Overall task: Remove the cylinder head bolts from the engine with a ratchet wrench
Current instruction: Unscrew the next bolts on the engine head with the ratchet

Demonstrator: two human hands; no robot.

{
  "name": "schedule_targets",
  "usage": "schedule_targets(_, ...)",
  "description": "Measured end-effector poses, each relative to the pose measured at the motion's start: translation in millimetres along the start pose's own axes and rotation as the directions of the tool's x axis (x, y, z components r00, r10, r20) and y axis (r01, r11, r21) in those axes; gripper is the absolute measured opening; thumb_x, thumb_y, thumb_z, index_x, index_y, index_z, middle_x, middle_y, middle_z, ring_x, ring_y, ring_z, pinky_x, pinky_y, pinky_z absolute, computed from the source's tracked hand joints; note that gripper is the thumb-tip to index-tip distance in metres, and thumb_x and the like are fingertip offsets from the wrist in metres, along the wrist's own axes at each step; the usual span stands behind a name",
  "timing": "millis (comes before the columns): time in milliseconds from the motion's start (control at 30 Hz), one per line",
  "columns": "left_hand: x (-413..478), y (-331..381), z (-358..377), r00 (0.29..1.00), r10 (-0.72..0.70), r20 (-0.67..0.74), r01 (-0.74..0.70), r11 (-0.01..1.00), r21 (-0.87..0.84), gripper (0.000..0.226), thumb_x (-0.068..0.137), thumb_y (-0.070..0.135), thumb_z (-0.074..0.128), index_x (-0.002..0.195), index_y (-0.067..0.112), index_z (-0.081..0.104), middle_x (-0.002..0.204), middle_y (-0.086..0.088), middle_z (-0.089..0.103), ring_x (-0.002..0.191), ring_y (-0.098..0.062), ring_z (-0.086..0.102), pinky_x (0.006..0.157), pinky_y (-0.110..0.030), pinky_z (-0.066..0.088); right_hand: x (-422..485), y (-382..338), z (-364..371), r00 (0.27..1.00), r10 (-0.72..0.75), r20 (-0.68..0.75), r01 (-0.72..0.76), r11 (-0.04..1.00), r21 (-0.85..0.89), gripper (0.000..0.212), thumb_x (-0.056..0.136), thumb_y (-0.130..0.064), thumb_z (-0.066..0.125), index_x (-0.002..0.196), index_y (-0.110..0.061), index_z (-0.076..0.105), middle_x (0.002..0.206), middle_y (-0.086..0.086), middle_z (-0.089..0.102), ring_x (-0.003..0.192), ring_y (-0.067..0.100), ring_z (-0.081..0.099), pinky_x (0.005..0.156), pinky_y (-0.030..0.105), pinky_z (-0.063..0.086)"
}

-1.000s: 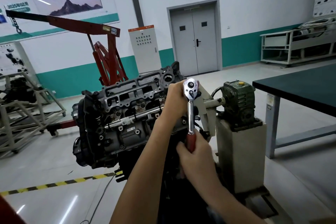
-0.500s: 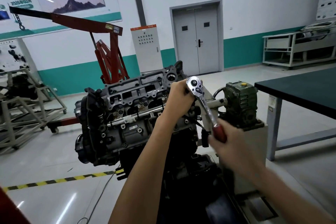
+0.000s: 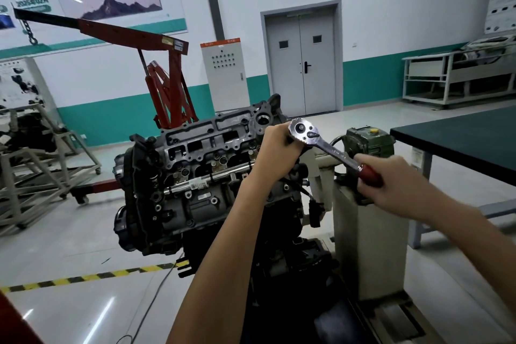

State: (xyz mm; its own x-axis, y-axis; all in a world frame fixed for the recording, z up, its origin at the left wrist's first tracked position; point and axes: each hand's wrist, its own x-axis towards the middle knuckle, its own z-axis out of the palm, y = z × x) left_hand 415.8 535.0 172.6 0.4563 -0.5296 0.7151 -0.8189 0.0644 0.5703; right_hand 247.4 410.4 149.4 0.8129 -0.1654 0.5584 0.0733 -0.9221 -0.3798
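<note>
The engine (image 3: 195,181) sits tilted on a stand, its cylinder head facing me with bolt holes and cam bores open. A chrome ratchet wrench (image 3: 321,145) with a red handle stands off the head's right end, its round head up and to the left. My left hand (image 3: 275,148) is curled around the extension just under the ratchet head, hiding the socket and the bolt. My right hand (image 3: 388,181) grips the red handle out to the right, above the stand's green gearbox (image 3: 371,142).
A grey stand pedestal (image 3: 368,246) rises right of the engine. A dark-topped workbench (image 3: 460,142) is at the right. A red engine crane (image 3: 167,86) stands behind, another engine frame (image 3: 33,162) at the left. Yellow-black floor tape (image 3: 83,278) and a cable cross the floor.
My right hand has swung the red handle from straight down up toward the right, turning the ratchet about its head. My left hand stayed at the ratchet head.
</note>
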Motion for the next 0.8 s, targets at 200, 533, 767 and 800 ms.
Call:
schedule_targets(200,-1.3,-4.2,7.7,0.997,0.021,-0.078,-0.023,0.999,-0.025,0.044,0.083,-0.010,0.058,0.053,0.016,0.041,0.050,0.005,0.038,0.052,-0.007,0.028,0.050,-0.027,0.027,-30.6,-70.1,98.2,0.907,0.379,-0.182,-0.212,0.787,0.580,0.022,0.076,-0.006,0.063,0.068,-0.022,0.049,0.049,-0.005,0.044,0.041,0.008,0.042,0.041,0.014,0.036)
schedule_targets(533,2.7,3.9,5.7,1.000,-0.004,0.015,0.004,1.000,-0.008,0.041,0.082,-0.006,0.058,0.058,0.027,0.054,0.053,0.007,0.049,0.047,-0.003,0.034,0.048,-0.017,0.031,-15.1,-6.6,20.9,0.995,0.094,0.026,-0.097,0.974,0.202,0.013,0.079,0.005,0.062,0.083,-0.006,0.057,0.052,-0.008,0.046,0.044,-0.003,0.048,0.046,0.008,0.038)
schedule_targets(767,-0.6,-0.3,4.3,0.999,-0.020,-0.039,0.018,0.999,-0.039,0.041,0.083,-0.008,0.058,0.055,0.021,0.053,0.048,0.014,0.042,0.045,-0.002,0.030,0.047,-0.016,0.028,-29.4,-42.8,72.6,0.944,0.297,-0.142,-0.219,0.890,0.401,0.027,0.078,-0.008,0.065,0.070,-0.026,0.046,0.058,0.000,0.050,0.047,0.012,0.046,0.046,0.018,0.038)
schedule_targets(800,-0.1,-0.6,4.6,0.999,-0.013,-0.049,0.011,0.999,-0.031,0.049,0.084,-0.009,0.058,0.052,0.026,0.045,0.048,0.014,0.039,0.045,-0.002,0.030,0.048,-0.017,0.028,-30.8,-58.6,90.0,0.918,0.357,-0.173,-0.231,0.834,0.501,0.026,0.076,-0.007,0.064,0.068,-0.023,0.046,0.054,-0.004,0.048,0.045,0.008,0.044,0.045,0.017,0.037)
